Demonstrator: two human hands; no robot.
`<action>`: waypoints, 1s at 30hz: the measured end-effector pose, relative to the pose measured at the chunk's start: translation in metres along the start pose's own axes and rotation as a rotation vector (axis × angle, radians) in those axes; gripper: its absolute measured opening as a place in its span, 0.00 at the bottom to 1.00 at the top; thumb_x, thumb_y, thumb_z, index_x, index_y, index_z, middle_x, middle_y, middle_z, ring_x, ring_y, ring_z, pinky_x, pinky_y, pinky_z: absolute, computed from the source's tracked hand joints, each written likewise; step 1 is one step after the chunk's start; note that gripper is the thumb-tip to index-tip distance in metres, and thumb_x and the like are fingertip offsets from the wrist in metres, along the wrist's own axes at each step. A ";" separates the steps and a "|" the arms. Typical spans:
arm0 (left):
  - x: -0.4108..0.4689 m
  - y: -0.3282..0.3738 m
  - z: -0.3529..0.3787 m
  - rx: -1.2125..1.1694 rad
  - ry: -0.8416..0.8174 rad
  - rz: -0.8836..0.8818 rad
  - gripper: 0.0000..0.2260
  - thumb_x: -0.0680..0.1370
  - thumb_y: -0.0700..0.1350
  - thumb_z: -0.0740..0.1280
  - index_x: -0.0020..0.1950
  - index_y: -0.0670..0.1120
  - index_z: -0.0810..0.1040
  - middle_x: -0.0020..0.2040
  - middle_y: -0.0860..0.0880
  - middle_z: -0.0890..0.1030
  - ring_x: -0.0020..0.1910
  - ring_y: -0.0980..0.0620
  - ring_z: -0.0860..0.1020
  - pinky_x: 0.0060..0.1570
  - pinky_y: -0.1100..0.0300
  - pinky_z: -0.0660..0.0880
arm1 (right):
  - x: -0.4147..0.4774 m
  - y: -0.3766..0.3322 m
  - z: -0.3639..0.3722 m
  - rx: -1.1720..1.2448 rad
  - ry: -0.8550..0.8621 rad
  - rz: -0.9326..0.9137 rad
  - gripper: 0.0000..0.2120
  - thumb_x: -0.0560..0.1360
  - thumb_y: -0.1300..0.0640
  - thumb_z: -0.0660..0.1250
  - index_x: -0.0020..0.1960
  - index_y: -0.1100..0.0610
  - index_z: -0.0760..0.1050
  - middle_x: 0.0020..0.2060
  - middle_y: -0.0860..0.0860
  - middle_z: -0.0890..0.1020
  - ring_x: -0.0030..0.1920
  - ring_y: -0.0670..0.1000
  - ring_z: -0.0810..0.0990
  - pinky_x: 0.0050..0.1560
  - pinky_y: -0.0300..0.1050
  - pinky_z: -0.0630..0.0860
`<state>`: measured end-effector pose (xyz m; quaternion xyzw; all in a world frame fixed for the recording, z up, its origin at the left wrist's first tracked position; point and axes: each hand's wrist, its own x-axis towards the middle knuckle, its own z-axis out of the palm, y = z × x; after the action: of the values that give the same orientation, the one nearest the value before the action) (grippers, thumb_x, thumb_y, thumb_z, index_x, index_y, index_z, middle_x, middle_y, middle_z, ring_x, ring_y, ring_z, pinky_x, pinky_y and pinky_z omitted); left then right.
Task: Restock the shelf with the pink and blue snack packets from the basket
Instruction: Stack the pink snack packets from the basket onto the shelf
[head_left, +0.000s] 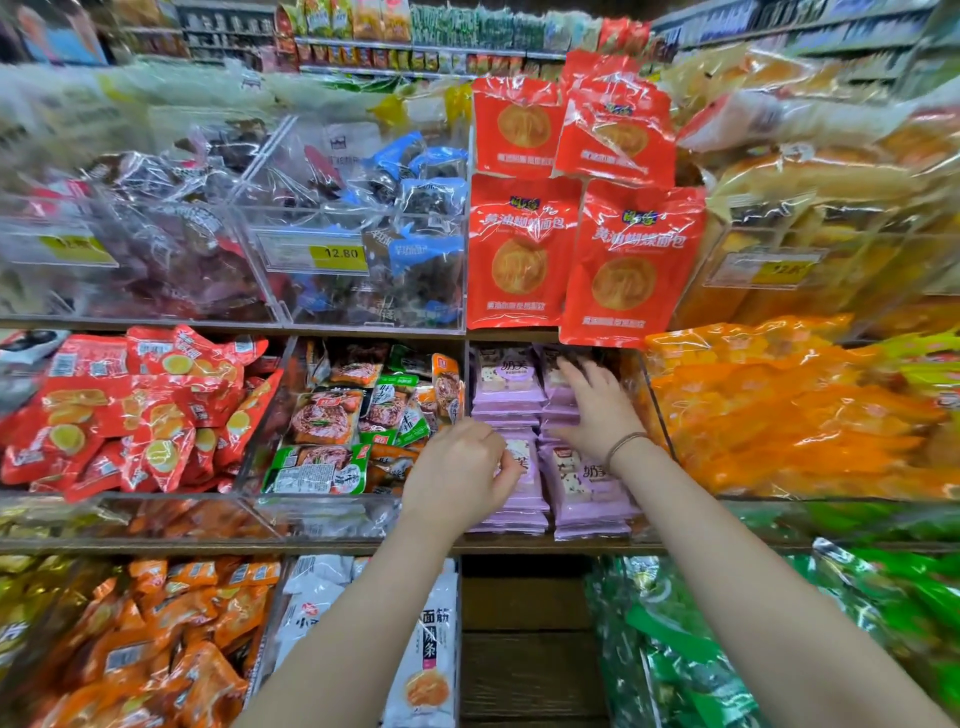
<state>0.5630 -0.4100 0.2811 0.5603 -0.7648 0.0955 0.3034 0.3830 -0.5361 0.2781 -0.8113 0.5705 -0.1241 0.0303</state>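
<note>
Both hands are in the same slot of the middle shelf (332, 545), apart, each on a different stack.

- Pink packets (587, 493): four flat stacks, two near and two far, fill the slot under the hands.
- Left hand (460, 475): fingers curled, thumb and fingertips pinching the edge of the top packet on the near-left stack.
- Right hand (597, 410): fingers spread and straight, palm down on the far-right stack, gripping nothing. It has a thin band (626, 441) on the wrist.
- Blue packets (426, 244): up and left of the left hand, heaped in a clear bin (283, 312) with dark wrapped ones. The yellow tag (337, 253) on its front wall reads 12.80.
- Directly above the hands: red pouches (524, 249) standing upright, two rows high. The lower right one hangs over the edge of the pink slot.
- Just left of the left hand: a clear-walled slot with mixed green and orange packs (358, 415), jumbled.
- Further left: red packs (140, 410) with yellow discs, piled loose.
- Right of the right hand, past a clear divider: orange bags (779, 415), heaped.
- Below the left forearm: white packs (431, 649) standing upright. Left of those is a pile of orange sachets (171, 623).
- Below the right forearm: green bags (701, 649).

The outer edges of the view are blurred, so labels there are unreadable.
</note>
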 end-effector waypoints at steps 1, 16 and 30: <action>-0.001 0.000 -0.001 0.005 0.000 0.005 0.10 0.70 0.41 0.65 0.28 0.43 0.74 0.27 0.48 0.73 0.30 0.48 0.72 0.30 0.59 0.70 | -0.012 -0.004 -0.004 0.081 0.010 -0.017 0.40 0.72 0.46 0.69 0.76 0.51 0.50 0.75 0.53 0.53 0.75 0.57 0.52 0.75 0.53 0.54; -0.261 0.101 0.008 -0.623 -0.119 -0.796 0.06 0.77 0.42 0.69 0.42 0.52 0.76 0.37 0.52 0.80 0.34 0.60 0.75 0.37 0.66 0.72 | -0.322 0.035 0.053 0.796 -0.142 0.298 0.05 0.77 0.59 0.64 0.49 0.58 0.78 0.39 0.48 0.79 0.40 0.45 0.76 0.40 0.24 0.68; -0.496 0.182 0.022 -0.472 -1.057 -0.929 0.12 0.78 0.45 0.64 0.35 0.46 0.72 0.34 0.50 0.76 0.35 0.51 0.77 0.41 0.60 0.72 | -0.625 0.089 0.154 0.594 -0.670 0.846 0.12 0.80 0.59 0.56 0.41 0.56 0.73 0.48 0.55 0.75 0.51 0.47 0.72 0.51 0.40 0.66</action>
<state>0.4820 0.0404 0.0160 0.7172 -0.4933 -0.4919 0.0163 0.1387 0.0019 0.0082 -0.4663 0.7435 0.0066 0.4793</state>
